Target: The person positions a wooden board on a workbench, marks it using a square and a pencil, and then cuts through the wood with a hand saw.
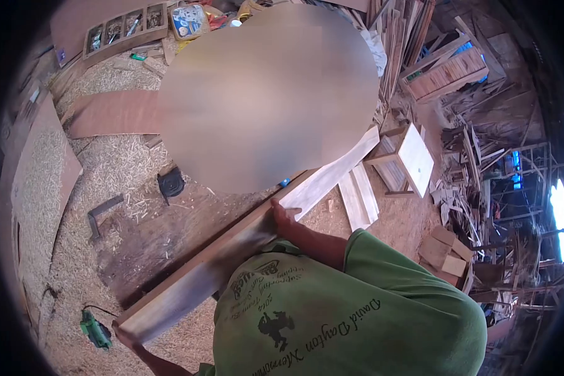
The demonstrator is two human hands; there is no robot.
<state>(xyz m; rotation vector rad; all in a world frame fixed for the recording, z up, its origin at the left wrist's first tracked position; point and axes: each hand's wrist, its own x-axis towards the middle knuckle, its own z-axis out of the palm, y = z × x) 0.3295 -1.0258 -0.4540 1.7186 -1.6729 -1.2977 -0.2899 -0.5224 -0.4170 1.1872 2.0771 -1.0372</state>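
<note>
A long pale wooden board (175,302) runs diagonally in front of me, its narrow edge turned up. My left hand (124,335) is closed around its near end at the lower left. Farther along, my right hand (286,214) grips the board over its edge, with a finger stretched across the face. Beneath and beside the board lies a brown wooden work surface (150,250) strewn with shavings. Close to my left hand, a green corded power tool (96,329) rests among the shavings. A large blurred oval hides the area beyond my right hand.
A dark round-edged tool (171,185) and a dark L-shaped piece (103,215) lie on the left. To the right are a small wooden stool (413,160), loose boards (359,197) and scrap blocks (446,254). A compartment box (125,31) sits at the back left.
</note>
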